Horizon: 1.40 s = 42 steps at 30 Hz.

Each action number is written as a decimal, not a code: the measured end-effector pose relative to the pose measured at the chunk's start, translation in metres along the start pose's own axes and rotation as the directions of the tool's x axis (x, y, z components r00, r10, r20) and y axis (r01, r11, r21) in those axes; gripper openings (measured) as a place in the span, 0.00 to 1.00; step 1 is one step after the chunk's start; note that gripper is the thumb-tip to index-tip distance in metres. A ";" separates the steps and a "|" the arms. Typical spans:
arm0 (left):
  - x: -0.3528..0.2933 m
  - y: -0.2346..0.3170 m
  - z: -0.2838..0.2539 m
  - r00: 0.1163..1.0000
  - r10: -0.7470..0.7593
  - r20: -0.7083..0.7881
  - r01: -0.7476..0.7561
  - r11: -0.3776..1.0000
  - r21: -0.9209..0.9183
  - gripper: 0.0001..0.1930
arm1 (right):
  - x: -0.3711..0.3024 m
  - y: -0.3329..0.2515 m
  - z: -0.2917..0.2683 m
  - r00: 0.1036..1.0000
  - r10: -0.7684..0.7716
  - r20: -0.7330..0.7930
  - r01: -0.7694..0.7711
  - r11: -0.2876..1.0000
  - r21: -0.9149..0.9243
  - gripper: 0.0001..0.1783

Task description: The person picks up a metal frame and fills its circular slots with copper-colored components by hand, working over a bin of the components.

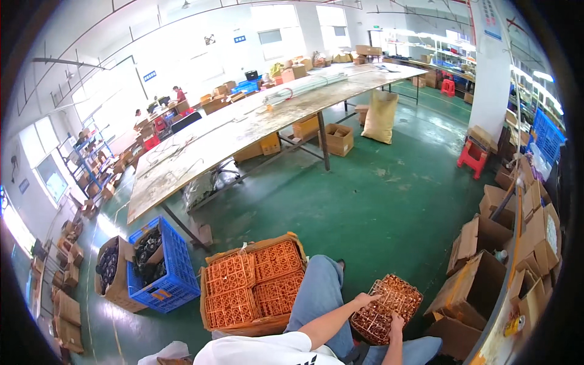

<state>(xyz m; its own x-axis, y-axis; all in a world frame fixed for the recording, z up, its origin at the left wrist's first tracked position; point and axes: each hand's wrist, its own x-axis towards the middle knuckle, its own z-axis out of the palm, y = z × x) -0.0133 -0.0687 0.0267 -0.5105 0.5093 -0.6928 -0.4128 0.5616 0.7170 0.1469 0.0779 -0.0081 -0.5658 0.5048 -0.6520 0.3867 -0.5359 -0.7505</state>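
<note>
A copper-coloured lattice panel (384, 307) with a repeated pattern of small openings is in front of me, beside my bent leg. My left hand (364, 300) is closed on its upper left part, and my right hand (396, 320) grips its near right part. Whether it is one panel or several layers I cannot tell. To the left of my leg, an open cardboard box (204, 291) holds several stacks of orange-copper lattice panels (277, 261) with round shapes in them. My fingertips are too small to make out clearly.
Left of the box stand a blue plastic crate (173, 292) and a carton (118, 295) of dark parts. A long worktable (243, 137) runs across behind. Cardboard boxes (471, 286) line the right side. A tan sack (380, 117) and red stool (472, 159) stand farther off.
</note>
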 end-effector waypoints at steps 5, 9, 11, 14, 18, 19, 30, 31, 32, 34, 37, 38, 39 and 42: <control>0.001 -0.001 -0.001 0.988 -0.085 0.127 0.131 0.899 -0.418 0.21 | -0.009 -0.010 -0.001 0.931 0.064 0.360 -0.142 0.971 0.194 0.16; 0.013 -0.010 -0.001 0.992 -0.109 0.061 0.123 0.942 -0.314 0.18 | -0.031 -0.019 0.012 0.922 0.198 0.333 -0.298 0.911 0.284 0.11; 0.022 -0.013 -0.001 0.993 -0.081 0.083 0.102 0.948 -0.301 0.17 | -0.026 -0.014 0.009 0.938 0.165 0.304 -0.251 0.929 0.272 0.10; 0.024 -0.008 0.019 0.993 -0.078 0.090 0.095 0.977 -0.193 0.14 | -0.038 -0.017 0.008 0.983 0.085 0.164 -0.131 0.947 0.294 0.06; 0.023 -0.016 0.004 0.956 -0.068 0.287 0.163 0.933 -0.321 0.16 | -0.020 0.005 0.000 0.978 0.060 0.198 -0.120 0.943 0.310 0.06; 0.015 -0.003 0.012 0.955 -0.060 0.290 0.145 0.948 -0.282 0.18 | -0.027 0.006 -0.001 0.993 0.106 0.041 -0.113 0.961 0.251 0.02; 0.006 0.002 0.054 0.953 0.299 0.054 -0.295 0.866 0.404 0.24 | -0.027 0.033 -0.031 1.000 0.011 -0.011 -0.007 0.945 0.327 0.11; 0.005 -0.007 0.031 0.970 0.242 0.022 -0.234 0.904 0.358 0.23 | -0.054 0.004 -0.004 0.989 0.101 0.105 -0.129 0.941 0.312 0.13; 0.031 -0.025 0.032 0.927 0.368 0.068 -0.375 0.908 0.186 0.22 | -0.017 0.036 -0.015 0.989 0.054 0.138 -0.098 0.937 0.334 0.14; 0.014 -0.017 0.017 0.981 0.174 0.083 -0.183 0.976 0.114 0.20 | -0.040 0.014 -0.012 0.905 0.025 0.424 -0.187 0.920 0.345 0.11; 0.022 -0.012 0.011 0.965 0.255 0.067 -0.253 0.824 0.506 0.26 | -0.062 -0.004 -0.007 0.933 -0.042 0.357 -0.086 0.938 0.335 0.16; 0.025 -0.015 0.013 0.948 0.307 0.090 -0.304 0.776 0.553 0.28 | -0.068 -0.007 -0.011 0.921 -0.080 0.380 -0.057 0.940 0.337 0.15; 0.019 -0.012 0.025 0.944 0.309 0.119 -0.321 0.763 0.561 0.28 | -0.071 -0.001 -0.020 0.930 -0.092 0.356 -0.043 0.934 0.356 0.15; 0.000 -0.004 0.042 0.882 0.465 0.072 -0.412 0.689 0.597 0.31 | -0.078 0.008 -0.028 0.935 -0.135 0.328 -0.039 0.880 0.473 0.12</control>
<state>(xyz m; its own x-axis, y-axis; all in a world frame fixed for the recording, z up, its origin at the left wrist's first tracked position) 0.0199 -0.0432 0.0206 -0.5878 0.7576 -0.2837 0.3759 0.5663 0.7335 0.2145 0.0534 0.0335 -0.8205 0.3221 -0.4723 0.0177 -0.8114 -0.5842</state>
